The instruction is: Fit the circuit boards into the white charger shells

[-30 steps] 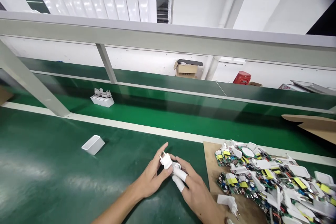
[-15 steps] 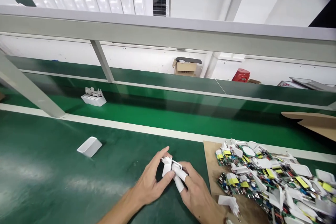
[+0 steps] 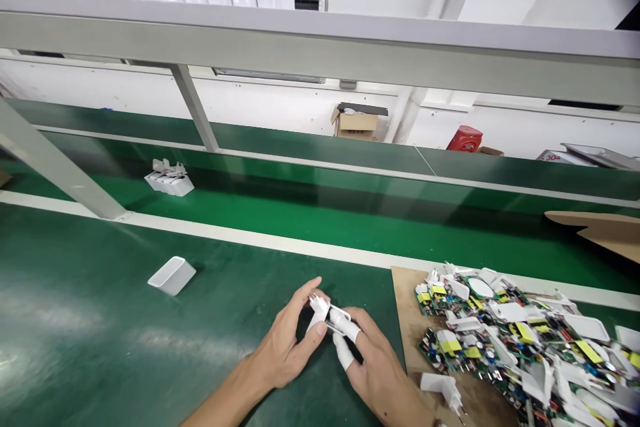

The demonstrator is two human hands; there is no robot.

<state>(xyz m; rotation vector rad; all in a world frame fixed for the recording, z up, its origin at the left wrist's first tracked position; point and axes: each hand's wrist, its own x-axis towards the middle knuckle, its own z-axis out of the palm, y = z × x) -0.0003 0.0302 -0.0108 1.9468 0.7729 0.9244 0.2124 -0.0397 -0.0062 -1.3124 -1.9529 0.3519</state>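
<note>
Left grip [image 3: 283, 353] closed, thumb and fingers around a white plastic pinned plug piece [image 3: 319, 310], near centre over the dark-green table [image 3: 225, 293]; right grip [image 3: 377, 367], white finger covers [image 3: 343, 352] on, at its right end, can't tell if clamped. Likely light, stiff, slick: hold body sides, spare pins. White rectangular plastic cup [image 3: 175, 278] left; green circuit-board pile [image 3: 524, 333] right.

White finger cots [image 3: 343, 352] cover two right fingers [image 3: 362, 341]; the forearms [image 3: 240, 383] are bare.
</note>
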